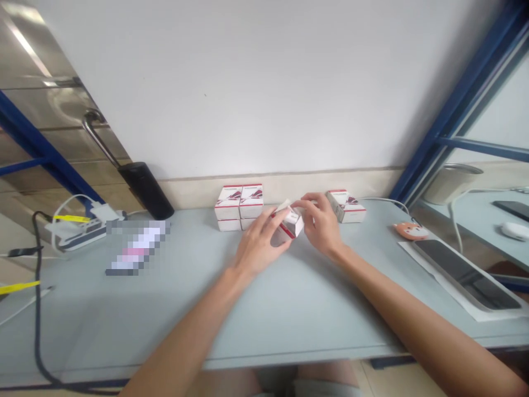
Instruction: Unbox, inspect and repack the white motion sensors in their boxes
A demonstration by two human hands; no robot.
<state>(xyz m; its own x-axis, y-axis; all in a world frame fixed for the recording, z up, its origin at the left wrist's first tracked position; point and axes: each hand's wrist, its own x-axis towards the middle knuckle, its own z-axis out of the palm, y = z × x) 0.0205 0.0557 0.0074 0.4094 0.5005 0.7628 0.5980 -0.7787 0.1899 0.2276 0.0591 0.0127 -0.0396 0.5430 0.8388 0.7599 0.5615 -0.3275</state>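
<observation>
Near the middle of the desk, my left hand is closed around a small white carton box with red edges. The box is tilted and its top is open, with a pale flap standing up; what lies inside is too blurred to make out. My right hand is at the box's right side, fingers bent and thumb apart. Its index finger reaches to the opened top, by the flap, and nothing shows in its grasp.
Similar boxes are stacked at the wall on the left, and more stand behind my right hand. Further left are a black cylinder, a power strip and cables. A phone and an orange animal-shaped object lie at right.
</observation>
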